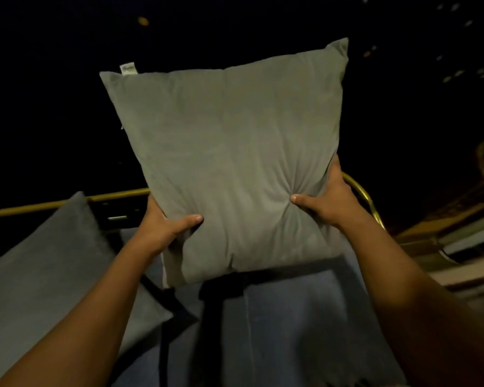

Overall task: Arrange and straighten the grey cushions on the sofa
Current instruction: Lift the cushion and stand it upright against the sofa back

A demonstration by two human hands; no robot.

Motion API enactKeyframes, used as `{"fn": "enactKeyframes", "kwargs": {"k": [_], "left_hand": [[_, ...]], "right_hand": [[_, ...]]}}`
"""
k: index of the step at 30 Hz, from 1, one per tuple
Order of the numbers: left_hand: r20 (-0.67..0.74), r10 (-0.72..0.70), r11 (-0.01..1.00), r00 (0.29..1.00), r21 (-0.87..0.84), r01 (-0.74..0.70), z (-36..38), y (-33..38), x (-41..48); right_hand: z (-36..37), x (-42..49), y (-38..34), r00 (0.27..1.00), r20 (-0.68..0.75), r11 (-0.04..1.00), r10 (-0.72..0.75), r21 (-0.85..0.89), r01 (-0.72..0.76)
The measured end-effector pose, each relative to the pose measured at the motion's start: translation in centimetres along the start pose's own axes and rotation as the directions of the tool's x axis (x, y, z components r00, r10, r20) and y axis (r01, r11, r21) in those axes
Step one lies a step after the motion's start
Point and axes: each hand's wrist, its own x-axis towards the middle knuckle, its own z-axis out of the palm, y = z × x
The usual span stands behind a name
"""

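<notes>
A square grey cushion (pixel 229 163) is held up in the air in front of me, above the sofa seat (pixel 291 325). A small white label sticks out of its top left corner. My left hand (pixel 165 224) grips its lower left edge, thumb pressed into the front. My right hand (pixel 327 199) grips the lower right edge, thumb denting the fabric. A second grey cushion (pixel 53 263) leans on the sofa at the left, below the held one.
A brass-coloured rail (pixel 53 203) runs along the sofa's back and curves down at the right (pixel 366 196). Beyond it everything is dark. Dim furniture or steps (pixel 458 233) show at the right edge.
</notes>
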Motion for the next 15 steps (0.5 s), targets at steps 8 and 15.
{"fn": "enactKeyframes", "kwargs": {"k": [8, 15], "left_hand": [[0.041, 0.053, 0.997, 0.998, 0.057, -0.056, 12.5, -1.3, 7.2], [0.000, 0.038, 0.992, 0.999, 0.122, -0.037, 17.4, -5.3, 10.4]], "right_hand": [[-3.6, 5.9, 10.5, 0.994, -0.097, 0.994, 0.052, 0.105, -0.042], [-2.4, 11.7, 16.7, 0.996, -0.085, 0.989, -0.024, 0.145, 0.036]]}}
